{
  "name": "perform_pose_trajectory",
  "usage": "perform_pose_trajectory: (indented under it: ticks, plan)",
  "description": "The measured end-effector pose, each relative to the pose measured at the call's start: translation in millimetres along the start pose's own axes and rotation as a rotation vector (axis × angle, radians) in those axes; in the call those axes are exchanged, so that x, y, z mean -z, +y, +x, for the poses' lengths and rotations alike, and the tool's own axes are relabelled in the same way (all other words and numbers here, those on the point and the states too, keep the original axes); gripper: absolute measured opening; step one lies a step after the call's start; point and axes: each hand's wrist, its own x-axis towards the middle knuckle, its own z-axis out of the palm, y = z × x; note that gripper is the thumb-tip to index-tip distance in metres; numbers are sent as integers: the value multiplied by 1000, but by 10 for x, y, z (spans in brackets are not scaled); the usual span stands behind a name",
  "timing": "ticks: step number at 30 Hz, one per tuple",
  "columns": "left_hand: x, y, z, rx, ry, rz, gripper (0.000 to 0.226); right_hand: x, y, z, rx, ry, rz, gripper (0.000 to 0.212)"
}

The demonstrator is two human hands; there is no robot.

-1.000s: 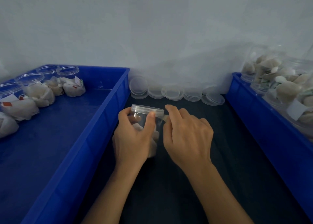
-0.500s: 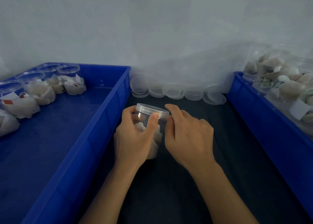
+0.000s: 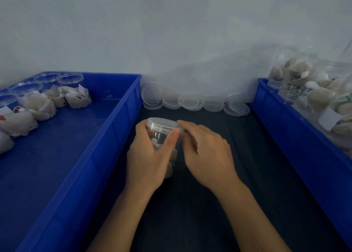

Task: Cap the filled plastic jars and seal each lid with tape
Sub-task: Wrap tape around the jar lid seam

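The jar (image 3: 162,143) has lifted slightly; left hand (image 3: 146,160) wraps its body in a closed grip, right hand (image 3: 207,154) fingertips pinch the lid (image 3: 162,123) rim, likely pressing tape.

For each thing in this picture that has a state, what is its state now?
jar in hands: capped, filled, upright.
left hand: gripping the jar.
right hand: fingers at the lid's rim.
jars in left bin: filled, uncapped.
spare lids: loose, stacked by the wall.
jars in right bin: filled.
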Motion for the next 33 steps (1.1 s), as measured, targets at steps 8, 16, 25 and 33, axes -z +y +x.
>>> perform_pose_trajectory:
  ticks: [8, 16, 25, 33]
  plan:
    - [34, -63, 20, 45, 36, -74, 64, 45, 103, 26, -85, -184, 213, 38]
    - [54, -9, -6, 64, -19, -111, 56, 102, 160, 43, 51, -101, -66, 37]
    - [46, -20, -12, 61, -50, -180, 54, 102, 208, 55, 56, -130, -50, 45]
    - [100, -82, 35, 80, -123, -272, 52, 100, 194, 57, 38, -166, 12, 37]
